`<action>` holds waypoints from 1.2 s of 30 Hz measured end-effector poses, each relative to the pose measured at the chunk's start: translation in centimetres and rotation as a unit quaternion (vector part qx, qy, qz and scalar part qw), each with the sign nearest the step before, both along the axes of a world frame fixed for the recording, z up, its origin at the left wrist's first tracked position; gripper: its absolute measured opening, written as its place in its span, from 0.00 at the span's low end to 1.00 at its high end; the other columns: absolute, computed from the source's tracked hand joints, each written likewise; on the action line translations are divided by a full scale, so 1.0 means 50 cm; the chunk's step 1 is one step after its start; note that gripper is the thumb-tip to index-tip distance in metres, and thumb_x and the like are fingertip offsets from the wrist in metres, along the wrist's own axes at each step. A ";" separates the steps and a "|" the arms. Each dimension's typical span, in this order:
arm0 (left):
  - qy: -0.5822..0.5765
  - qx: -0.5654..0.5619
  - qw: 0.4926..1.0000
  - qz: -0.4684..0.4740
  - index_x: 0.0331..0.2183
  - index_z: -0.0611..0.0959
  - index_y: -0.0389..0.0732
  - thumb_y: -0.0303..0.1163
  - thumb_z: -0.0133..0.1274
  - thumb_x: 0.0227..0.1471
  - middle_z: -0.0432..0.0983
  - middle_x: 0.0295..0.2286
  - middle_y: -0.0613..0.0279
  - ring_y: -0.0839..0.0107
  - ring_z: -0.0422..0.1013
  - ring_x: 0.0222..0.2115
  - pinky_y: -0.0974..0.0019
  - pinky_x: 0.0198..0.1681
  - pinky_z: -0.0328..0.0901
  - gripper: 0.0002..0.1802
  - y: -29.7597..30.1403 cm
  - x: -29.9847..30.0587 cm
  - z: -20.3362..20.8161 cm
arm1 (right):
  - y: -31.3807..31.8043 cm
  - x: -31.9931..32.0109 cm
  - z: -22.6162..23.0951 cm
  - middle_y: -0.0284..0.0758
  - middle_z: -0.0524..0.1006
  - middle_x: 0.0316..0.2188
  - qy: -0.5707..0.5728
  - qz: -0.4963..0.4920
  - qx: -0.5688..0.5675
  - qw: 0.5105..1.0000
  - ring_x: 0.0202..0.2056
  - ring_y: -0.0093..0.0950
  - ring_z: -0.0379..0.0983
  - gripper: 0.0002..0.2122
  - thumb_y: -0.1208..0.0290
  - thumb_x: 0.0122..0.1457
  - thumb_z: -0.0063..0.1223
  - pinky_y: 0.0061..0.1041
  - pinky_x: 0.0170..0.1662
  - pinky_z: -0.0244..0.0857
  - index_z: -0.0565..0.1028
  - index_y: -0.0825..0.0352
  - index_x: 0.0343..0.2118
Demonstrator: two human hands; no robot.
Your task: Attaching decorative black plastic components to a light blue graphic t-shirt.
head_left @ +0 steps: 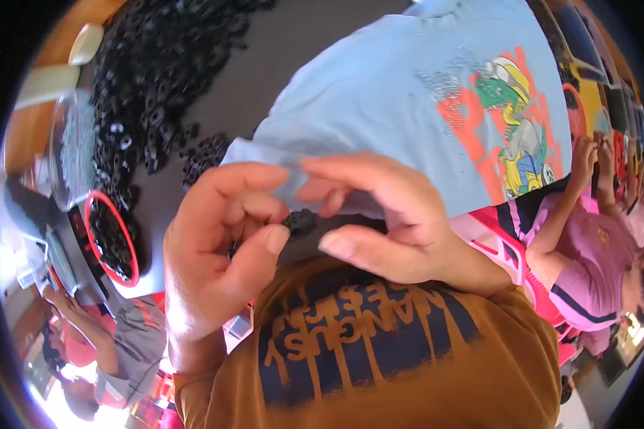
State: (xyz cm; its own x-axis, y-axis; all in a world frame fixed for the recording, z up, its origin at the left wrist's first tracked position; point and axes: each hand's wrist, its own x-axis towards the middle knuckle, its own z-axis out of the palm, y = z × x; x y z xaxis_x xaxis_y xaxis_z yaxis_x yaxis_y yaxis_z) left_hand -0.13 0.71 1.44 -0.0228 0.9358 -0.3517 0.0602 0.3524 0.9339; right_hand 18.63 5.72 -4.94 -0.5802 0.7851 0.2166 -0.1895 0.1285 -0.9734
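My left hand is closed, its thumb and fingertips pinching a small dark black part. The part's exact shape is too blurred to make out. My right hand is just to the right of it, thumb and index finger apart, with nothing visible between them. Beyond both hands a light blue T-shirt with a printed cartoon figure lies spread on the dark table. A large heap of small black parts covers the table at the far left, and several loose ones trail toward my left hand.
A red-rimmed container of black parts stands at the left edge, near a clear plastic tub. One person in a pink shirt sits at the right beside a pink chair; others sit at the lower left.
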 end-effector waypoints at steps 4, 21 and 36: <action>0.087 -0.010 0.995 -0.043 0.43 0.70 0.32 0.14 0.48 0.43 0.71 0.26 0.64 0.86 0.64 0.23 0.83 0.26 0.58 0.21 0.022 0.028 0.014 | 0.002 0.002 -0.022 0.35 0.75 0.31 0.001 -0.044 0.071 0.997 0.28 0.26 0.71 0.17 0.77 0.50 0.57 0.22 0.31 0.63 0.72 0.70 0.45; 0.275 0.198 0.927 -0.164 0.34 0.78 0.33 0.17 0.50 0.46 0.70 0.23 0.65 0.81 0.64 0.22 0.78 0.25 0.58 0.09 0.189 0.095 0.004 | 0.001 0.008 -0.030 0.33 0.71 0.23 0.080 -0.035 0.054 0.995 0.24 0.32 0.70 0.08 0.75 0.47 0.60 0.28 0.26 0.61 0.70 0.65 0.28; 0.503 0.439 0.685 -0.291 0.29 0.79 0.37 0.23 0.55 0.30 0.72 0.25 0.62 0.63 0.69 0.25 0.63 0.30 0.62 0.15 0.223 0.093 -0.057 | -0.001 0.005 -0.031 0.34 0.72 0.23 0.123 -0.038 0.018 0.992 0.24 0.32 0.70 0.09 0.76 0.46 0.60 0.29 0.26 0.61 0.70 0.66 0.29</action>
State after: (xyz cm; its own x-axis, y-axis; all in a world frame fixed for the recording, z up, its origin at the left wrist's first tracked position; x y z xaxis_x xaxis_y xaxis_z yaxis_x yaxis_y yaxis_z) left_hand 4.54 11.86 -1.41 0.6264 0.7299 0.2736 0.7209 -0.6760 0.1529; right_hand 18.90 5.64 -6.47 -0.4454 0.8141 0.3727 -0.4090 0.1853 -0.8935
